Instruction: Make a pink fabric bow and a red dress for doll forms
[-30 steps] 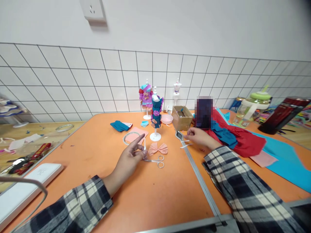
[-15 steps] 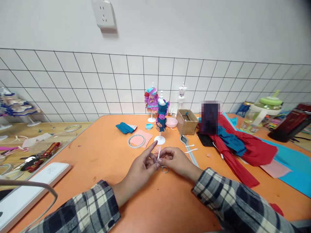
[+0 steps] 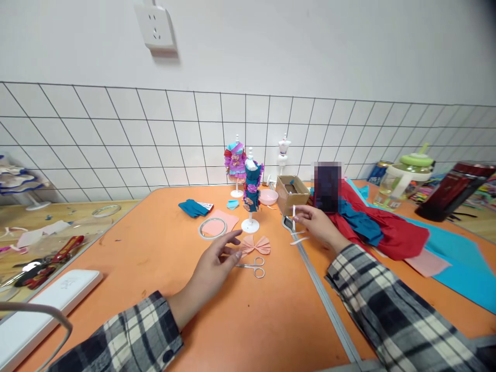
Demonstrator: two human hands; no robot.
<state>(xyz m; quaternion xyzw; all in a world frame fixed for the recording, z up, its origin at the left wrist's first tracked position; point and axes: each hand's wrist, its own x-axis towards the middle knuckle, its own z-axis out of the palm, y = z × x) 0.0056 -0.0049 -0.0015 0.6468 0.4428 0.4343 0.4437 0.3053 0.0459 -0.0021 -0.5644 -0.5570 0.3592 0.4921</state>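
My right hand (image 3: 318,226) pinches a thin white strip (image 3: 293,218) between thumb and fingertips, held upright in front of the cardboard box. Below it, more white strips (image 3: 299,241) lie across a grey zipper (image 3: 327,302). My left hand (image 3: 214,266) hovers with fingers apart and holds nothing. Just right of its fingertips lies a peach fabric bow (image 3: 260,245), and small scissors (image 3: 257,267) lie nearer to me. Behind the bow stands a mini dress form in a teal dress (image 3: 253,187) with purple trim.
A tape roll (image 3: 212,228) rests partly on pink fabric (image 3: 230,219). A cardboard box (image 3: 293,200), a pink bowl (image 3: 268,197) and other dress forms stand toward the wall. Red fabric (image 3: 403,232), a cup (image 3: 406,183) and a dark thermos (image 3: 455,191) are at right. A white power bank (image 3: 58,310) is at left.
My right hand has moved right, away from my left hand, carrying the white strip. My left hand has drawn slightly left and opened, and the bow and scissors now show fully.
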